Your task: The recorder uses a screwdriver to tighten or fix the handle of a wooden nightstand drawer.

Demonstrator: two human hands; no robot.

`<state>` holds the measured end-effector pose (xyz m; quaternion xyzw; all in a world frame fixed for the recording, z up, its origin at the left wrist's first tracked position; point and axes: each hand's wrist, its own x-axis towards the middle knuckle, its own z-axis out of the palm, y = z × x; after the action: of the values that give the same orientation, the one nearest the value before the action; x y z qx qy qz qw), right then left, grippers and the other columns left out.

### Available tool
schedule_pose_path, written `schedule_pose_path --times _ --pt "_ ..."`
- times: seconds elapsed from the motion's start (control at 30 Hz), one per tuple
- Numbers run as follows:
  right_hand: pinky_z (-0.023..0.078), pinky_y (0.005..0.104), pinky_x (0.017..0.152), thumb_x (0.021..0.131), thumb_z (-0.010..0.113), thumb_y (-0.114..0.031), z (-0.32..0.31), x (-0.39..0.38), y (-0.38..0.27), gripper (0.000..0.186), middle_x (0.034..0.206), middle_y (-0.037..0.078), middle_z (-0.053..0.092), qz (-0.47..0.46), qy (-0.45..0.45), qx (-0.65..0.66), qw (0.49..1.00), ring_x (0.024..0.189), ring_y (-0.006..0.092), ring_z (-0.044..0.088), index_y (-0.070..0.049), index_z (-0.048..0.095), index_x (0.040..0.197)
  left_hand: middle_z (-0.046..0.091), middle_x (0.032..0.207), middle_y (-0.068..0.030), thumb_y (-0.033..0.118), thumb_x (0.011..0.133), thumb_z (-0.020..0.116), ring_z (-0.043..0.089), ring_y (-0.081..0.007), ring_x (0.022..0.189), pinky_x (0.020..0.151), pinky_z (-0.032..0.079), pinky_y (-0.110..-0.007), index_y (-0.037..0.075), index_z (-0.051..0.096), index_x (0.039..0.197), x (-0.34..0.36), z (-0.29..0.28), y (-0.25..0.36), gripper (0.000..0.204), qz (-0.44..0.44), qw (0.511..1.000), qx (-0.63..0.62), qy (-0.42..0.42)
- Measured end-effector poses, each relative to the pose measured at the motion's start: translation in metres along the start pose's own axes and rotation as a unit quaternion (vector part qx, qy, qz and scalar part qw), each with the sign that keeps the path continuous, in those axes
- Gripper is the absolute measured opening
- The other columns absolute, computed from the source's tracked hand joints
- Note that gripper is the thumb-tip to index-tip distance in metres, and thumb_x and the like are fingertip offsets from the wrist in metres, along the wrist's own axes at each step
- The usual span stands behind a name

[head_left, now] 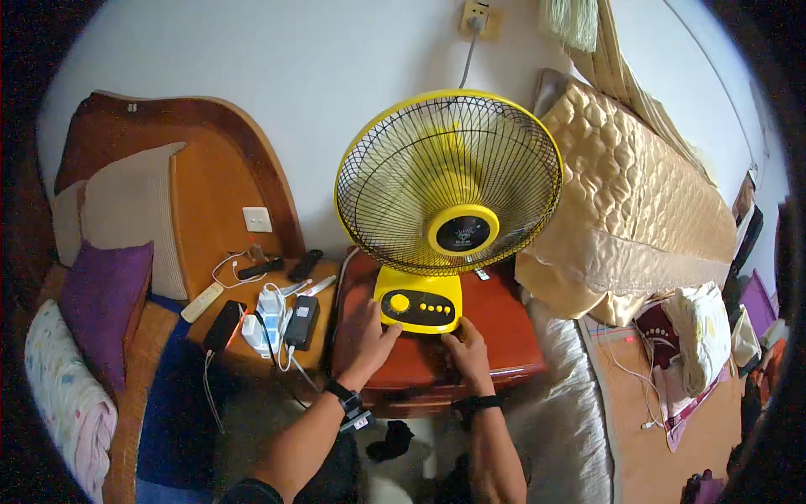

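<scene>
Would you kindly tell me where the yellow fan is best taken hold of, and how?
Probably by its base, from the front, with the left hand and right hand on opposite sides: it is low and solid-looking, its control panel turned this way, while the wire cage above is broad and thin-barred.

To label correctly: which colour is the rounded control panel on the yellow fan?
The rounded panel is black with a yellow knob; see the head view.

hands [377,339] at yellow fan [463,231] base
</scene>
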<state>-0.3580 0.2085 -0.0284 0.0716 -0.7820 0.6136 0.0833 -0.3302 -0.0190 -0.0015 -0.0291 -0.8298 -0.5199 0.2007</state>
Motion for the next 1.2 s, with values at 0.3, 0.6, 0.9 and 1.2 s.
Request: schedule_pose_path --times 0.3,0.6,0.9,1.2 --pt "0.051 0.0360 0.090 0.081 0.076 -0.023 0.009 -0.017 -0.021 0.064 0.119 0.020 0.066 -0.023 0.029 -0.026 0.999 0.106 0.0268 0.066 0.001 0.051 0.134 0.013 0.158 -0.0261 0.025 0.088 0.063 0.012 -0.0374 0.148 0.120 0.015 -0.041 -0.006 0.017 0.150 -0.009 0.001 0.009 0.083 -0.022 0.999 0.039 -0.015" --pt "0.049 0.0354 0.093 0.087 0.066 -0.010 -0.007 -0.048 -0.076 0.041 0.117 0.018 0.066 -0.025 0.031 -0.080 0.996 0.109 0.0257 0.064 0.006 0.056 0.122 0.030 0.152 -0.0241 0.022 0.081 0.072 0.026 -0.0367 0.143 0.119 0.020 -0.043 -0.002 0.034 0.144 -0.028 -0.004 0.020 0.078 0.024 0.999 0.045 0.017" --pt "0.050 0.0380 0.093 0.086 0.070 -0.016 -0.021 -0.054 -0.047 0.043 0.114 0.020 0.067 -0.073 0.078 -0.112 0.988 0.108 0.0309 0.065 0.004 0.058 0.122 0.050 0.136 -0.0170 0.020 0.079 0.073 0.049 -0.0311 0.126 0.103 0.042 -0.040 0.000 0.051 0.131 -0.034 -0.023 0.017 0.060 0.046 0.997 0.052 0.015" --pt "0.052 0.0352 0.088 0.087 0.069 -0.012 -0.017 -0.083 -0.076 0.040 0.116 0.018 0.068 -0.073 0.069 -0.082 0.992 0.106 0.0272 0.066 0.002 0.058 0.123 0.059 0.122 -0.0125 0.011 0.085 0.068 0.064 -0.0236 0.100 0.086 0.051 -0.033 0.000 0.059 0.118 -0.055 -0.015 0.011 0.036 0.033 0.992 -0.119 0.011"
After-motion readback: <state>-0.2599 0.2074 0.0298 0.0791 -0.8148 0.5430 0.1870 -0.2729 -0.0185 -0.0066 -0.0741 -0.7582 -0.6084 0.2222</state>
